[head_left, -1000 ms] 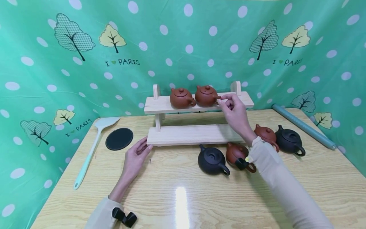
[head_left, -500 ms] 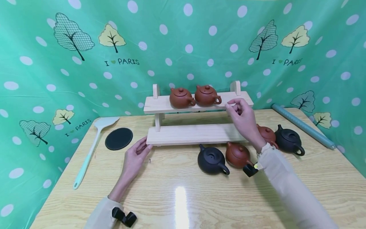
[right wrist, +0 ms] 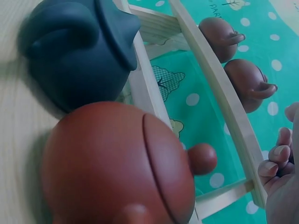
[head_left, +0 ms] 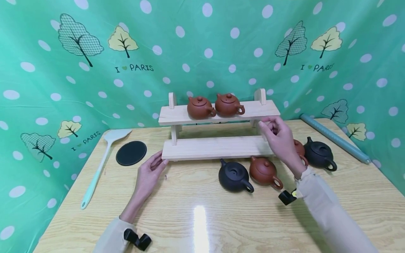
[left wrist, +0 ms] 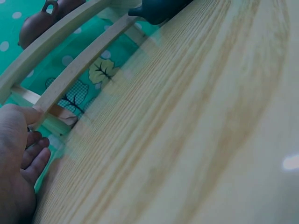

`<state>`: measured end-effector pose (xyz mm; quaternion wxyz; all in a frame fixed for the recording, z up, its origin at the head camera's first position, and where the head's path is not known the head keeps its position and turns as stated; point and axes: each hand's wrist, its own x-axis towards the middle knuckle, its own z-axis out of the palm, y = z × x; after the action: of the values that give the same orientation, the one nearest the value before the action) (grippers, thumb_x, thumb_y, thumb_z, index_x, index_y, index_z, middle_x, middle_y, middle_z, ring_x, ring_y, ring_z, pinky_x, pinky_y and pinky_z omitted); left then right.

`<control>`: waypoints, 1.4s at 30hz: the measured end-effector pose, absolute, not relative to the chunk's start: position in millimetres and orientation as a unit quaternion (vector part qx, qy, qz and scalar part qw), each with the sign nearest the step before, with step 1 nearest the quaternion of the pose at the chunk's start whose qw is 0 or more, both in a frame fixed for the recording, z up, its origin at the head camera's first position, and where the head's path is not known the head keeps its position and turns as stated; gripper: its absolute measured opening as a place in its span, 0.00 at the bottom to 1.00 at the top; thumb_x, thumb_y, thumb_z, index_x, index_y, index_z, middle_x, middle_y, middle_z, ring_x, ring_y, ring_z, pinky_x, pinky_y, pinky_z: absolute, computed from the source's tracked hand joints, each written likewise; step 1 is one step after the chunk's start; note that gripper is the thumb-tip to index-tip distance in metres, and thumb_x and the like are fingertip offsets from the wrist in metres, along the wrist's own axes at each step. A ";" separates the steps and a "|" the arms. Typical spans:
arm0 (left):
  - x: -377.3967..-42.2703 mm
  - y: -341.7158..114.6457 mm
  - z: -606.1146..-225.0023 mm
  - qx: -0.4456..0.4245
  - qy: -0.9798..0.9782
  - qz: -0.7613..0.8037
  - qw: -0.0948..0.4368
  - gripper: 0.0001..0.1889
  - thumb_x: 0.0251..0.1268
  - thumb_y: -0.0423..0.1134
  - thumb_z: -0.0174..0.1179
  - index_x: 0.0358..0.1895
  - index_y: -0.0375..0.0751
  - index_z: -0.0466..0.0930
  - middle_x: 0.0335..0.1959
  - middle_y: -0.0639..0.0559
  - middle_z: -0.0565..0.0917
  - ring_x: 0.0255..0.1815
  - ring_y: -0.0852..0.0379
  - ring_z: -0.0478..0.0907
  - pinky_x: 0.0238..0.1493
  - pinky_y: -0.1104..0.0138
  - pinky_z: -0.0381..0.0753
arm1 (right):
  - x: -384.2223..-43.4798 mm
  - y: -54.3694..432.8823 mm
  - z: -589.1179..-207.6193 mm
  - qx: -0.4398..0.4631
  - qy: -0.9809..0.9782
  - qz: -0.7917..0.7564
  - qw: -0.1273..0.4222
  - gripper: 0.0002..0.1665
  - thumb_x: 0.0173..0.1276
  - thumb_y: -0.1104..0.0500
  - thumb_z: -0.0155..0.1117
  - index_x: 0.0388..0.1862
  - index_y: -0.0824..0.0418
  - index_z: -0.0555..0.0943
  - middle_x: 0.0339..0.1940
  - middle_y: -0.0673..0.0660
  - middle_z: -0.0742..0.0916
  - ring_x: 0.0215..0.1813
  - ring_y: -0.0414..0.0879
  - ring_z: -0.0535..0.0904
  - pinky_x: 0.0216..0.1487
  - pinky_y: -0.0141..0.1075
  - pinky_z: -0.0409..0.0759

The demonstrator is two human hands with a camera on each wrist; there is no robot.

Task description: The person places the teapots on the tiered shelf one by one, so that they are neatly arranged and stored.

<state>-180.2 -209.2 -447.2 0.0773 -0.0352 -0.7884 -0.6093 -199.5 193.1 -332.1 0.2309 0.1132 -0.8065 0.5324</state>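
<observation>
A two-tier wooden shelf (head_left: pixel 215 147) stands at the back of the table. Two reddish-brown teapots, a left one (head_left: pixel 198 109) and a right one (head_left: pixel 227 106), sit side by side on its upper board. My left hand (head_left: pixel 149 175) grips the left end of the lower board, thumb on the edge in the left wrist view. Near the upper board's right end is my right hand (head_left: pixel 280 138), fingers loosely bent and holding nothing. In front of the shelf stand a black teapot (head_left: pixel 233 176) and a brown teapot (head_left: pixel 262 171).
To the right of the shelf are another brown teapot (head_left: pixel 300 150), partly hidden by the right hand, and a black teapot (head_left: pixel 319 154). A teal roll (head_left: pixel 335 138) lies behind them. At left lie a pale spatula (head_left: pixel 102 165) and a black round mat (head_left: pixel 131 153).
My right hand has let go of the handle of the right teapot on the upper board and moved right and down. The left hand stays on the lower board's end.
</observation>
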 end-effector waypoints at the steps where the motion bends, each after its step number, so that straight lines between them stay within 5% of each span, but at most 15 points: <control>1: -180.6 -209.2 -447.2 -0.035 -0.788 -0.609 0.077 0.28 0.76 0.40 0.65 0.73 0.32 0.72 0.66 0.36 0.79 0.66 0.46 0.78 0.58 0.78 0.78 | -198.2 195.2 -333.2 0.112 -0.808 0.531 0.231 0.13 0.79 0.67 0.60 0.53 0.78 0.77 0.23 0.53 0.75 0.24 0.39 0.66 0.24 0.28 0.62; 23: -181.8 -210.7 -450.9 -0.036 -0.799 -0.594 0.088 0.28 0.76 0.41 0.64 0.72 0.32 0.73 0.65 0.36 0.80 0.66 0.43 0.78 0.57 0.78 0.78 | -173.9 242.2 -390.2 0.095 -0.840 0.485 0.224 0.09 0.78 0.64 0.64 0.52 0.68 0.81 0.24 0.54 0.77 0.23 0.41 0.67 0.24 0.31 0.65; 42: -180.3 -210.2 -449.4 -0.035 -0.801 -0.591 0.085 0.29 0.76 0.43 0.65 0.73 0.33 0.72 0.66 0.37 0.79 0.66 0.46 0.78 0.58 0.78 0.78 | -137.3 253.4 -416.0 0.076 -0.838 0.497 0.212 0.08 0.77 0.68 0.63 0.51 0.69 0.80 0.25 0.53 0.78 0.25 0.40 0.69 0.24 0.31 0.67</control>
<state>-180.3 -210.2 -449.4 0.0853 -0.0348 -0.8011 -0.5914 -137.3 253.4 -416.0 0.2120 0.0757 -0.8379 0.4973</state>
